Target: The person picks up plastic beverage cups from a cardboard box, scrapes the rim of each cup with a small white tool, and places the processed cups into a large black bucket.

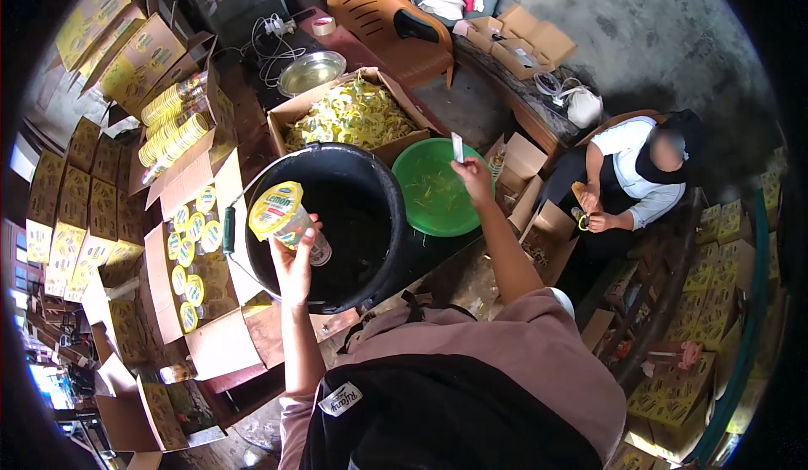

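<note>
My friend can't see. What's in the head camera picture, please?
A person's left hand holds a tilted, yellow-topped cup over a big black bucket; the right hand holds a small pale strip near a green basin. Beyond sits a box of yellow scraps, and another person sits at right.

Left hand [295, 268]: some fingers hidden behind cup [279, 211]. Bucket [364, 209] beneath it: inside too dark. Strip [457, 146] in right hand [475, 180]: too small to identify. Rightward, co-worker [627, 167]: face blurred. Below hands, black garment [454, 419] cut by lower edge.
</note>
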Available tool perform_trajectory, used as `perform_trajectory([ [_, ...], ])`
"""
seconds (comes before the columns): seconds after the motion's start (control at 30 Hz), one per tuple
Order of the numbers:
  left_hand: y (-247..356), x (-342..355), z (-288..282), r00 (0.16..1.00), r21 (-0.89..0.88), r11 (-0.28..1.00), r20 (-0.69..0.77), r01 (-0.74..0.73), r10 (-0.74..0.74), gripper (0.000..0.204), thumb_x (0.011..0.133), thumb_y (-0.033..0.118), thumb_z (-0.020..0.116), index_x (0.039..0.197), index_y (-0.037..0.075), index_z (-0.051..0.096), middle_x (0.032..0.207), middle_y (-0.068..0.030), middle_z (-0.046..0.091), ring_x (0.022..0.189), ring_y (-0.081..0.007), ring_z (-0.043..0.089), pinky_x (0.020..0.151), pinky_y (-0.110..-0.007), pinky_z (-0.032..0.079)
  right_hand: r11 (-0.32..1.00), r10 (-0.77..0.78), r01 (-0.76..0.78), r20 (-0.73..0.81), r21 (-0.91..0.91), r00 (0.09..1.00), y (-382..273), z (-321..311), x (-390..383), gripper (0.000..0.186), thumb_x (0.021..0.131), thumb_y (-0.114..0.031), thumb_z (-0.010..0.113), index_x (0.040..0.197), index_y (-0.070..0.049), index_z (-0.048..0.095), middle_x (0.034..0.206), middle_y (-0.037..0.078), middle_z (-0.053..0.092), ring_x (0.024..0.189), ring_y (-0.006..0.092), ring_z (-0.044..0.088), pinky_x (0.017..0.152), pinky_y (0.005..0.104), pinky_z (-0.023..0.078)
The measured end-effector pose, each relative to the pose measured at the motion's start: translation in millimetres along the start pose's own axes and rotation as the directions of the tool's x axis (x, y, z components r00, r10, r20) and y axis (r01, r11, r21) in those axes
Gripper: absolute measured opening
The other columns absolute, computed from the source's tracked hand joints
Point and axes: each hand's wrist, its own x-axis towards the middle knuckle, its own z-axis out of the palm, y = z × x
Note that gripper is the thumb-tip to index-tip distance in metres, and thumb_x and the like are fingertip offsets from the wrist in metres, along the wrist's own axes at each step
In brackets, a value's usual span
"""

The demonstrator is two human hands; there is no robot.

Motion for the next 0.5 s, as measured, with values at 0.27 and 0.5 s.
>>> perform_trajectory([
  [0.27,1,-1,1,1.0,-0.022,1.0,0.023,-0.007,0.007,0.04,0.079,0.004,0.059,0.114,0.002,0.04,0.101,-0.0124,0.057,0.093,-0.0219,0.058,0.084,-0.033,0.045,0.988,0.153,-0.153,0.011,0.034,0.988,-6,4,-14,0.02,0.072,-0.015,0.07,0.083,-0.005,0.057,0.074,-0.002,0.055,0.067,0.0085,0.05,0.06,0.0237,0.037],
  [0.5,-3,-1,-3,0.999,0.025,1.0,-0.038,-0.019,0.02,0.036,0.079,0.004,0.06,0.111,0.001,0.044,0.1,-0.0104,0.057,0.091,-0.0183,0.058,0.082,-0.03,0.046,0.983,0.137,-0.152,0.14,0.102,0.981,-34,7,-19,0.027,0.069,-0.026,0.072,0.08,-0.005,0.061,0.085,0.004,0.059,0.084,0.0151,0.052,0.075,0.0309,0.037],
])
